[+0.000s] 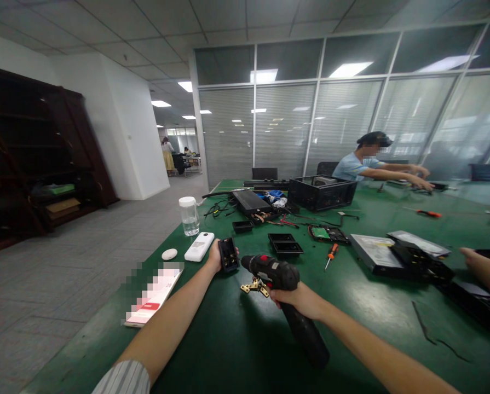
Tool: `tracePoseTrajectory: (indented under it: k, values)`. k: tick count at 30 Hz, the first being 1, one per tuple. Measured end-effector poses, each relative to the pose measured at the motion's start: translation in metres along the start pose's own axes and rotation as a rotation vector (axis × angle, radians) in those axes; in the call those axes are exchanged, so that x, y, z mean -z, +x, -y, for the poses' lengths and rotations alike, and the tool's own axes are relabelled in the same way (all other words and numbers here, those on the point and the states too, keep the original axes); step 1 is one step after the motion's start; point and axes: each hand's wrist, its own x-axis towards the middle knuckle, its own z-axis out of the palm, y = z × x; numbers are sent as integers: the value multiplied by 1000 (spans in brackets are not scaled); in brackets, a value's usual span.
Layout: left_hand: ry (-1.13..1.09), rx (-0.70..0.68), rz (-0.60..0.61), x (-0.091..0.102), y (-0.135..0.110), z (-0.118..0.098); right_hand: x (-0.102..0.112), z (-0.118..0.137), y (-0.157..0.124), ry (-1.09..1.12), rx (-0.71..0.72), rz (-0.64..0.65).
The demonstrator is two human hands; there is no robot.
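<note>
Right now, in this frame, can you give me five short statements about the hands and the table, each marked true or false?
1. The right hand grips a black and red drill. True.
2. The left hand grips the white oblong device. False: it holds a small black case, and the white device lies on the table.
3. Brass-coloured pieces lie on the table near the drill. True.
4. The clear jar has no lid. False: a white lid sits on it.
5. A co-worker in a light blue top has both arms stretched forward. True.
</note>
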Motion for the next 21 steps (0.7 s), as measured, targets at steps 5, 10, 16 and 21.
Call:
tracePoseTrajectory:
  k: [5,10,16,21]
  values:
    - [8,2,22,-1,-2,0,0,3,-1,-22,-17,-4]
    - [4,3,18,-2,-1,-1,-1,4,-1,-5,-5,-7]
    - [-15,20,13,-4,-4,-3,-1,1,0,-2,-10,-9]
    - [-66,66,-14,-8,-7,-5,1,0,0,4,-24,-21]
